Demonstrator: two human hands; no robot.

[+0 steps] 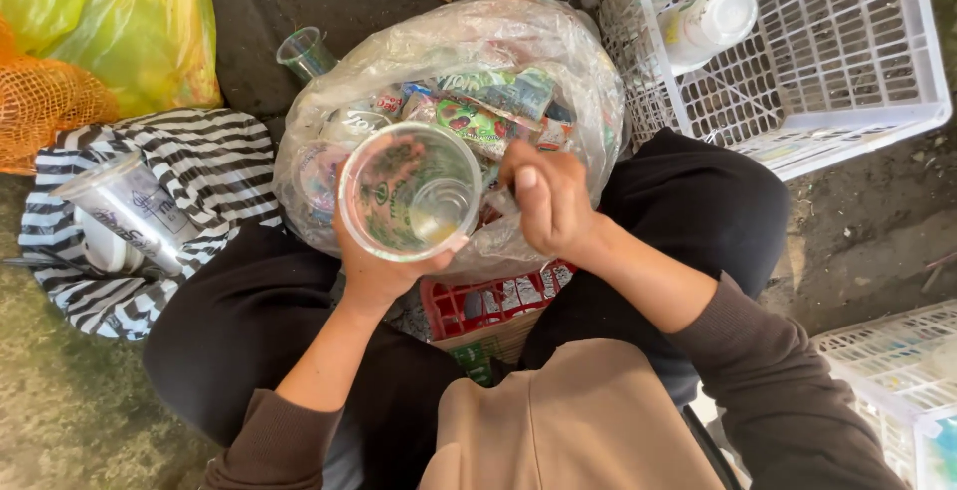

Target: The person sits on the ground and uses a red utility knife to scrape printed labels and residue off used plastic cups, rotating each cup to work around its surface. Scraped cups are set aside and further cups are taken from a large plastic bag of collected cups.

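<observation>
Two hands worked: left hand (384,266) gripped a clear cup (410,191), right hand (548,201) pinched its edge film, risking a slip and spilled dregs.

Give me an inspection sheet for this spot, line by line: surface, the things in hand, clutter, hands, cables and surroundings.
Surface: bare, dirty ground with scattered bits of litter.
Things in hand: clear plastic cup, printed on its side, held mouth up over a clear plastic bag stuffed with cups and wrappers.
Clutter: stacked cups on a striped bag; a loose cup on the ground; red crate between the legs.
Hands: left hand grips the cup from below; right hand is closed at its rim; what it pinches cannot be told.
Cables: nothing seen.
Surroundings: white crate holding a white bottle; a second white crate; yellow bag; orange netting.
</observation>
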